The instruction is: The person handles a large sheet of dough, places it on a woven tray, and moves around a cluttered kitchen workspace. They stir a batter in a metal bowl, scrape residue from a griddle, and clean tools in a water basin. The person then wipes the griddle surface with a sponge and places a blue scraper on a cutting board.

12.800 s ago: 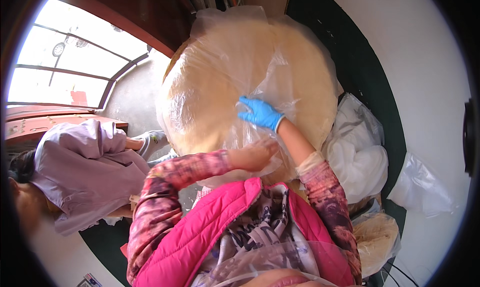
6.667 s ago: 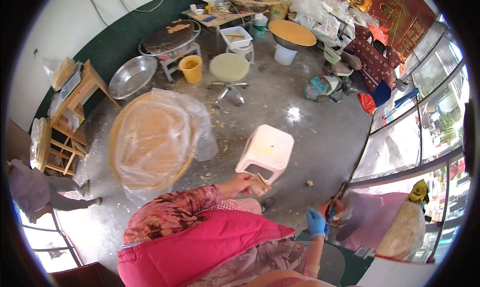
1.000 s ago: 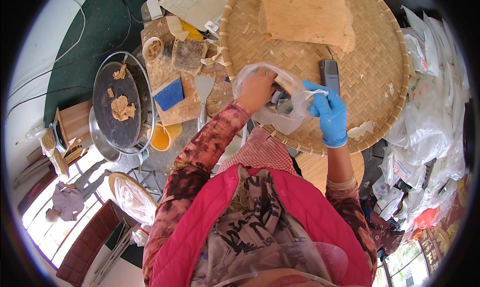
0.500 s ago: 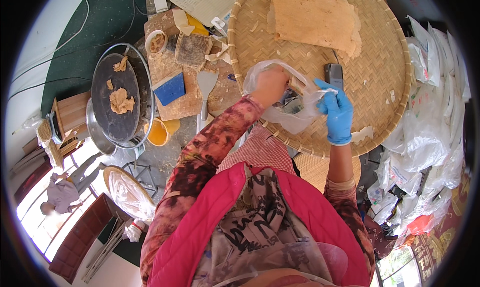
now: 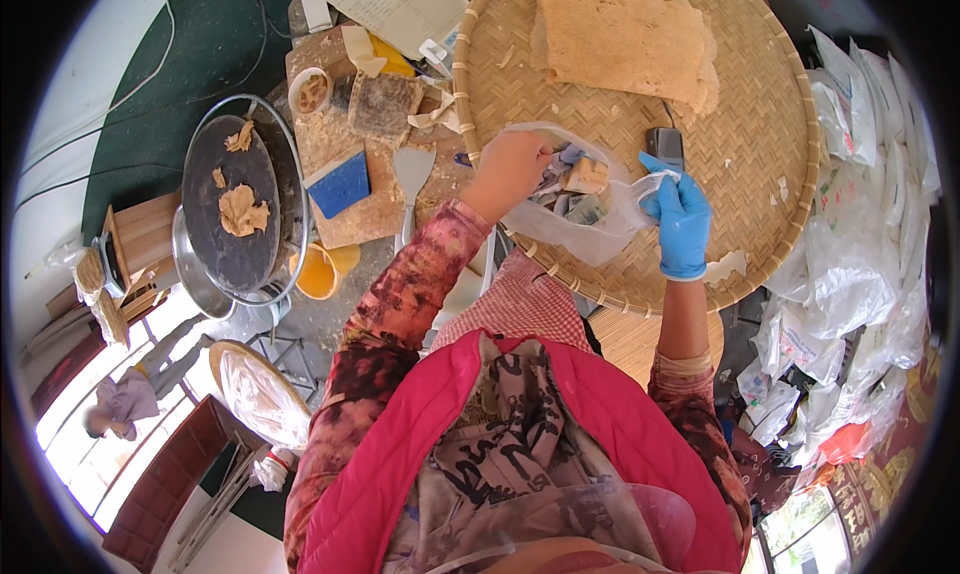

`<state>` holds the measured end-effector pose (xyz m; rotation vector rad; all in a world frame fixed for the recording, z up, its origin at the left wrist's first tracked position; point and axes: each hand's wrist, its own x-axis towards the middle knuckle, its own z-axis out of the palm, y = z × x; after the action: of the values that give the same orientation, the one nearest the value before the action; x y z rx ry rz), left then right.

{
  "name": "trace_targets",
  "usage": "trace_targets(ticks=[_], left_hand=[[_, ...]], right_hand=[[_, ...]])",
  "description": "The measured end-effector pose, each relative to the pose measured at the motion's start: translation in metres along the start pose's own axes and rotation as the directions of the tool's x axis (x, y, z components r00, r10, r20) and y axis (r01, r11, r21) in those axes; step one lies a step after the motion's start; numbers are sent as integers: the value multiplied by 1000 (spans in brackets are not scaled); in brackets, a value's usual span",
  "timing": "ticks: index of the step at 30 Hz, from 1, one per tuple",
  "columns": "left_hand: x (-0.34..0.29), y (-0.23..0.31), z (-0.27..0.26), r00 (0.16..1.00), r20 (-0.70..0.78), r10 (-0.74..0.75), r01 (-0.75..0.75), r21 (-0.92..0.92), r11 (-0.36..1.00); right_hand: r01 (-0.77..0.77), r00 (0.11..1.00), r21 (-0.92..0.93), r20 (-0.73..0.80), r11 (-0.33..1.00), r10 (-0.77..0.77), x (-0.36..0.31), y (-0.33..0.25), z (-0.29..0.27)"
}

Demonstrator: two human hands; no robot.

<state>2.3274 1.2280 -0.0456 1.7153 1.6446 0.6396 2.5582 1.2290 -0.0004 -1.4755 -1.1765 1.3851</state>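
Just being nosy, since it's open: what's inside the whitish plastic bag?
The plastic bag shows a tan, block-like piece and crumpled, paper-like pieces, some greyish. Anything beneath them is covered, so I can't tell.

Woven tray (image 5: 765,179): tan sheets (image 5: 620,52), dark device (image 5: 664,144), pale scrap (image 5: 726,266).

Rough woven bamboo tray (image 5: 745,209), thin glossy plastic bag (image 5: 572,236), smooth rubbery blue glove (image 5: 682,226), worn wooden board (image 5: 325,139), dull metal-looking scraper (image 5: 413,166)
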Motion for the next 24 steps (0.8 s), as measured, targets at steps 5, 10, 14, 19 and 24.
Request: trace_targets(ticks=[5, 10, 14, 19, 24], left_hand=[[-5, 1, -1, 997, -36, 66, -71, -166, 984], [-7, -2, -5, 951, 242, -192, 282, -425, 860], [-9, -6, -3, 962, 203, -181, 247, -373, 894], [-8, -11, 7, 987, 58, -148, 158, -410, 898], [-8, -13, 7, 982, 135, -134, 170, -311, 935]], right_hand=[[11, 1000, -52, -2, 999, -11, 3, 5, 2], [23, 999, -53, 32, 998, -21, 4, 9, 3], [8, 1000, -42, 29, 999, -7, 4, 8, 5], [-14, 999, -51, 43, 999, 16, 5, 4, 6], [-15, 999, -52, 39, 999, 17, 5, 5, 8]])
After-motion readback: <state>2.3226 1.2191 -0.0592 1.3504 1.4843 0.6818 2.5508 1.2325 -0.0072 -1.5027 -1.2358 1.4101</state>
